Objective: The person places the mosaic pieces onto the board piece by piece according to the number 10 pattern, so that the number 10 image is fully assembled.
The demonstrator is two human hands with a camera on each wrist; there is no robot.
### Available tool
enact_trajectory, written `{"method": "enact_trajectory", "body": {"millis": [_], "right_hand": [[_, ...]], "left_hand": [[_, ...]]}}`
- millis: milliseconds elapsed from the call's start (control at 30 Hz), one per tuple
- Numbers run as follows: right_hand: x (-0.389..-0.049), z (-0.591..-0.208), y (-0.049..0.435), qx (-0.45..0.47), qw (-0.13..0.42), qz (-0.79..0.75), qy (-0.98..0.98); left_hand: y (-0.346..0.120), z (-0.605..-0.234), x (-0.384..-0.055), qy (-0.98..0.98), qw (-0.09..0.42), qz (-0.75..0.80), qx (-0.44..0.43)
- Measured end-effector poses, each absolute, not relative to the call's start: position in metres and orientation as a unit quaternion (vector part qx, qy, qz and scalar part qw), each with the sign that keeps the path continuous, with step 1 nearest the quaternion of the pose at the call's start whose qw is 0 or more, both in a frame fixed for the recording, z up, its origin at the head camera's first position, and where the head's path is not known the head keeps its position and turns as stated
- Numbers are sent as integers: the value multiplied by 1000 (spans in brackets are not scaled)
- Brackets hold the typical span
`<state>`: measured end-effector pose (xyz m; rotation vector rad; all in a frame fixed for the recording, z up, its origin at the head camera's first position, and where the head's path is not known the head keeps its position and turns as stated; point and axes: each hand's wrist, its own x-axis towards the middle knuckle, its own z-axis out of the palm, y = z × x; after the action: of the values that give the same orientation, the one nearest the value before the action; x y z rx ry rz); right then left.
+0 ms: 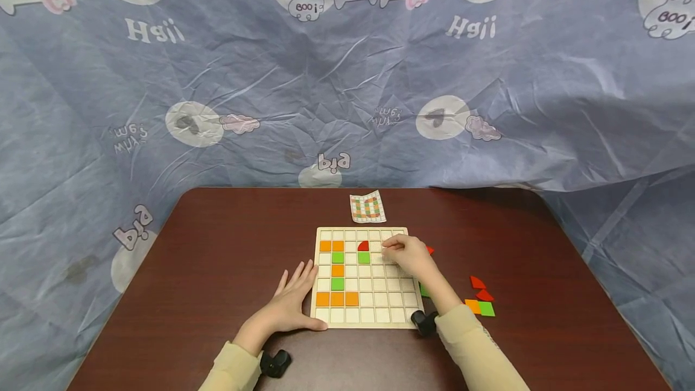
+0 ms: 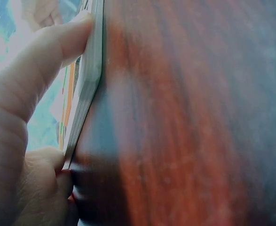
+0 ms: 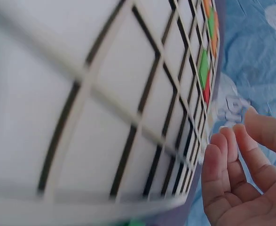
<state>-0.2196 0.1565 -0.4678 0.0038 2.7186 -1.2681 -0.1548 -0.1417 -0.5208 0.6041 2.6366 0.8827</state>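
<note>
A pale wooden grid board (image 1: pixel 366 317) lies on the table, with orange squares (image 1: pixel 338 298), green squares (image 1: pixel 338 257) and a red quarter-circle (image 1: pixel 363 246) set in some of its cells. My left hand (image 1: pixel 290 306) rests at the board's left side with fingers spread, its thumb on the near left corner; the left wrist view shows that thumb (image 2: pixel 69 40) against the board's edge. Over the upper right cells is my right hand (image 1: pixel 411 255), fingers bent. In the right wrist view its thumb and fingertips (image 3: pixel 213 157) show no piece between them.
Beyond the board lies a small patterned card (image 1: pixel 368 207). To the right are loose red pieces (image 1: pixel 478 283), an orange square (image 1: pixel 472 306) and a green square (image 1: pixel 486 309). More red and green pieces show partly behind my right arm. A printed blue cloth (image 1: pixel 347 95) hangs behind the table.
</note>
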Motion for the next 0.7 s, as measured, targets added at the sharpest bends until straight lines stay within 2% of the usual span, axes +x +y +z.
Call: {"method": "enact_trajectory", "body": {"millis": [400,700], "right_hand": [[-203,-475,219,39,56,-405,912],[-192,-484,236,50,66,-417,905]], "left_hand": [[-141,-516,-155,914,150,313,208],[-140,-516,-156,915,149,312,209]]}}
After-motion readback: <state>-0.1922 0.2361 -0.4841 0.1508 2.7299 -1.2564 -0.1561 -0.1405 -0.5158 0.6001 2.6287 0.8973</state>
